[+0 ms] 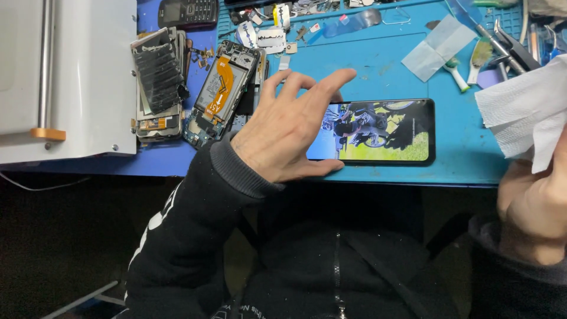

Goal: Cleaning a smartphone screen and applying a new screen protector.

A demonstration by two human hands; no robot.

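Note:
A black smartphone (390,131) lies flat on the blue work mat (378,65), its screen lit with a colourful picture. My left hand (289,130) rests over the phone's left end, fingers spread, thumb along the phone's near edge. My right hand (534,207) is at the right edge of the view, off the mat's near side, gripping a crumpled white paper tissue (522,109) that hangs above the mat's right end.
Several opened phones (224,88) and phone parts (158,82) are stacked at the mat's left. A white machine (65,77) stands far left. Tweezers and tools (508,41), a wipe (437,47) and a keypad phone (188,12) lie along the back.

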